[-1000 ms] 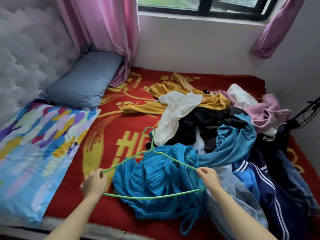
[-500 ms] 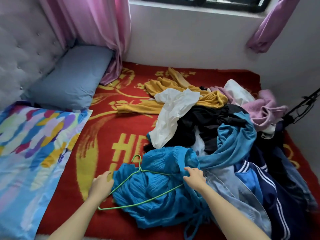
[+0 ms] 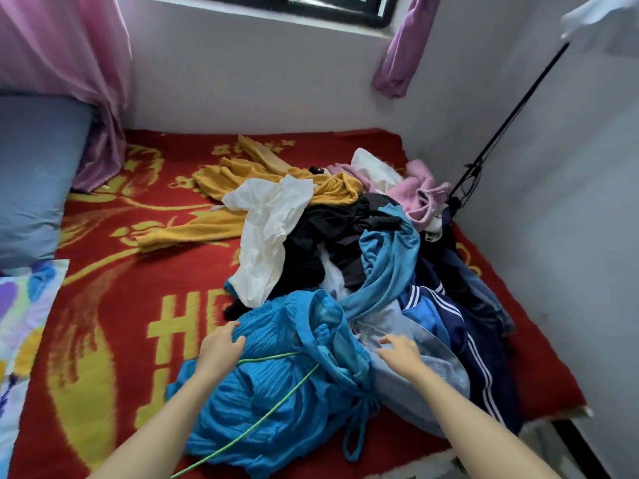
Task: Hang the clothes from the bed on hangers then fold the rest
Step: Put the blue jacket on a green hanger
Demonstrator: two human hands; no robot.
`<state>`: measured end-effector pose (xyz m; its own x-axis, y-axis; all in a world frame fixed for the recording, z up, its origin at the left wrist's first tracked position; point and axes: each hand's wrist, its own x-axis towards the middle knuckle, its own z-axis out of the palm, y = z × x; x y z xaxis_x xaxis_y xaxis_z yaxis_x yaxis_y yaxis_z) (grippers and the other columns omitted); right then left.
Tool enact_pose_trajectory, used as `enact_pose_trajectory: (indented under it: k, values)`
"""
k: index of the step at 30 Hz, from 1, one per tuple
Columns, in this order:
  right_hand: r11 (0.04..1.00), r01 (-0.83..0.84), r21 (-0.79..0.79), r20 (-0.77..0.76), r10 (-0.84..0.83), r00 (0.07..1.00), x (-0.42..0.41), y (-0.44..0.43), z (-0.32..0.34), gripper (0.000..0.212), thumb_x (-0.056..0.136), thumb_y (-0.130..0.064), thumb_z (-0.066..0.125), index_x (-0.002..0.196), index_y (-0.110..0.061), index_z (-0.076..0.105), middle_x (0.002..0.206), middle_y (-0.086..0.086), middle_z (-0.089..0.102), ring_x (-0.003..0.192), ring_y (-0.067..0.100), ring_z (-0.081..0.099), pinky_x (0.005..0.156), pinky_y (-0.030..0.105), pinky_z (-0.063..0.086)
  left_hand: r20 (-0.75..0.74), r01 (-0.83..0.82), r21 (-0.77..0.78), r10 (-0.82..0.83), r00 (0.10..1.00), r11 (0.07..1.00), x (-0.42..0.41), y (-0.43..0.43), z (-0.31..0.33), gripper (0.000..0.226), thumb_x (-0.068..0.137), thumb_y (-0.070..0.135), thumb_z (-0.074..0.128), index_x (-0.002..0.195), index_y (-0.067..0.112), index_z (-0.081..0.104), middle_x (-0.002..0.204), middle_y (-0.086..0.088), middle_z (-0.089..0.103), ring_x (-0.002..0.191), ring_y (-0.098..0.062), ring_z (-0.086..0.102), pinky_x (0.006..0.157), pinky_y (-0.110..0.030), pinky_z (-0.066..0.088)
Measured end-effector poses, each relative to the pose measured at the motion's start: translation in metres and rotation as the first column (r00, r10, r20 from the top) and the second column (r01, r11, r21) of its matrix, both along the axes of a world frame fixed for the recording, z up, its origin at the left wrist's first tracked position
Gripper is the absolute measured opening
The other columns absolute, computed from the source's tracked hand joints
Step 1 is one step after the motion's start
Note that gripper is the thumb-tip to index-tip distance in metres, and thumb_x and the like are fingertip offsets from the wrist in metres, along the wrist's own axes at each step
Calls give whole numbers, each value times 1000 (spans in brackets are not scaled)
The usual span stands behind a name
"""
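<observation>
left hand (image 3: 222, 347) grips blue dress (image 3: 273, 323) | green hanger (image 3: 269, 357) beside wrist | right hand (image 3: 398, 352) fingers apart

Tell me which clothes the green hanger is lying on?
The bright blue crinkly garment at the front of the pile, held by the left hand. No other piece has the green hanger across it.

Only readable text: big yellow block letters (image 3: 174, 328) woven into the red blanket (image 3: 193, 271), just left of the clothes pile. Clear "H" comes 1st. The 2nd letter is mostly covered by the blue garment (image 3: 276, 385) and the left hand (image 3: 221, 347), so can't tell which it is. Yellow strokes in the row below: unreadable.
</observation>
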<state>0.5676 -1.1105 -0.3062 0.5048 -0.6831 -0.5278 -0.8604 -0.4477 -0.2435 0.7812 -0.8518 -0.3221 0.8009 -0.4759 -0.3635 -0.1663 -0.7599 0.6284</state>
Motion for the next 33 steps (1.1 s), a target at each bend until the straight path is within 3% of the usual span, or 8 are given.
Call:
enact_pose_trajectory:
  k: [1,3,6,11,21,25,33]
  values:
    - [1000,27,-2,5,-27,1000,-5,-1,1,39,91,-23,47,129,-19,54,137,7,49,127,27,40,100,30,32,10,27,-22,-27,1000,999,1,-9,3,43,95,19,46,137,11,44,121,-11,58,84,-19,57,74,-35,47]
    - [998,67,-4,16,-67,998,-14,-6,1,39,92,-22,46,130,-19,52,139,7,47,130,28,37,100,29,31,26,86,-39,-85,996,996,0,-30,9,43,95,19,46,138,12,44,125,-12,56,90,-24,59,69,-35,48]
    - [996,92,13,17,-92,996,-23,-22,1,41,94,-24,45,134,-19,48,141,8,43,132,29,32,102,32,30,64,149,-52,-145,987,988,-10,-60,15,44,95,20,48,138,11,44,137,-11,49,124,-29,44,94,-40,42]
    - [989,150,21,53,-151,987,-29,-77,-5,48,93,-28,47,139,-18,42,144,10,39,132,29,33,102,36,34,125,199,-33,-194,973,979,-27,-107,16,44,96,23,47,139,13,42,137,-6,48,129,-22,37,101,-35,36]
    - [964,244,103,31,-248,968,-53,-197,-61,58,88,-39,57,136,-11,41,136,18,43,126,36,40,97,39,37,12,20,77,-21,1000,997,-95,-167,-23,43,95,21,51,137,14,45,137,-7,48,124,-27,41,103,-39,36]
    - [932,339,131,45,-347,937,-48,-221,-80,76,88,-38,61,146,-9,22,145,19,32,131,39,34,99,44,35,19,-42,126,40,999,991,-111,-160,-30,42,94,19,53,136,13,46,138,-7,47,130,-25,37,106,-36,31]
    - [943,296,155,-5,-299,954,-35,-235,-104,76,87,-31,64,145,-6,22,142,20,35,123,40,45,91,42,42,20,-197,223,197,980,955,-111,-141,-30,43,94,20,53,136,12,46,139,-8,48,132,-26,36,107,-40,32]
